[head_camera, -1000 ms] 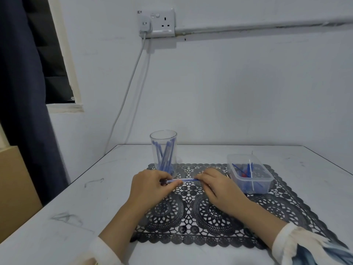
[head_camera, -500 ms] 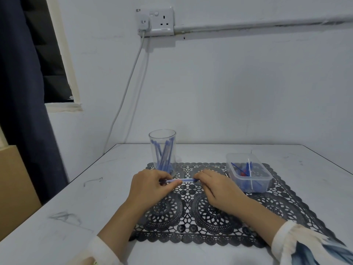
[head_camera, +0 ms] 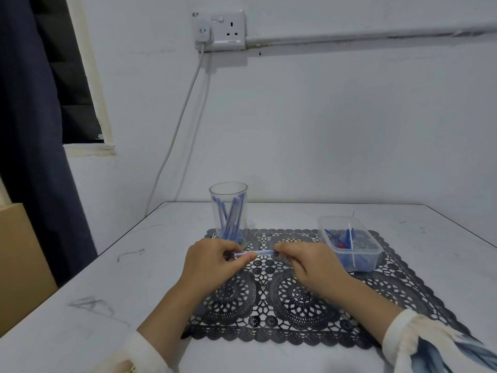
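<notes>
At centre frame, just above a black lace-pattern plastic placemat (head_camera: 295, 300), a slim blue-and-clear plastic pen (head_camera: 260, 252) was held level between both hands. The left hand (head_camera: 212, 265) had its grip pinched on the pen's left end, thumb and curled fingers closed round the barrel. The right hand (head_camera: 309, 265) had its grip pinched on the right end, fingertips closed over it; that tip of the pen was hidden. Only the short middle stretch of the barrel showed between the two hands.

Directly behind the left hand, on the far left corner of the placemat, a clear plastic tumbler (head_camera: 228, 189) stood upright, with several blue pens (head_camera: 230, 219) leaning inside it. Toward centre right of the frame, a clear rectangular plastic tub (head_camera: 376, 254) sat on the placemat, near the right hand but apart from it. It held thin blue sticks, one white stick and a small red piece (head_camera: 341, 244).

The placemat lay flat on a white counter (head_camera: 94, 305) bearing grey scuff marks. At upper centre, a white wall socket (head_camera: 223, 29) carried a plug, its white cable (head_camera: 177, 130) hanging down behind the counter. A dark blue curtain (head_camera: 32, 130) filled the left edge.
</notes>
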A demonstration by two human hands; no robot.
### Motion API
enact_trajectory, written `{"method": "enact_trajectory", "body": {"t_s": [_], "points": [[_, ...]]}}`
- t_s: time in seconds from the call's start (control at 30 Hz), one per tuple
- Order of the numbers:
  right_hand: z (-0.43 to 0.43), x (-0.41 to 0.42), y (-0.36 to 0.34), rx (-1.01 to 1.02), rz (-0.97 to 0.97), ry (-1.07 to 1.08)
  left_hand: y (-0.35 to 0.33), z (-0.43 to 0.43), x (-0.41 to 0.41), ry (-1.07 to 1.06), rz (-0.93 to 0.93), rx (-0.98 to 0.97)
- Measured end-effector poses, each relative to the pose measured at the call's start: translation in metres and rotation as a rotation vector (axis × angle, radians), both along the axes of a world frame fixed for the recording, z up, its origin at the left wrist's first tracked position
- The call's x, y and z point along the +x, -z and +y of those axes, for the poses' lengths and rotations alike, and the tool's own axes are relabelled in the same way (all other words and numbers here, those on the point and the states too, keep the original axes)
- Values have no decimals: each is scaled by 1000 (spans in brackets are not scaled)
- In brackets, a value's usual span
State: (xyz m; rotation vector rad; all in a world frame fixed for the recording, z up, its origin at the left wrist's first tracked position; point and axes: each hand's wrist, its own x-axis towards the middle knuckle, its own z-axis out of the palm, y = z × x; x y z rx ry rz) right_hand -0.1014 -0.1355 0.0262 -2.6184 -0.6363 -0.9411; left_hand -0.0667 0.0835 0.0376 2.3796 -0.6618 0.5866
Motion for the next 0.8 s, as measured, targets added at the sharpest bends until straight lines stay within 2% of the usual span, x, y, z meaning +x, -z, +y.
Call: {"method": "enact_trajectory", "body": {"t_s": [0.2,0.3,0.53,0.8], "points": [[1,2,0,46,92,61,-1,1,1,-7,-9,-18],[2,0,-1,65,75,110,-1,1,2,-27,-24,-14],[-1,2,4,248,139,46,-3,4,2,-121,-19,-11],[-11,28,19,219,315,174,-4,5,5,-150,14,-1]]}}
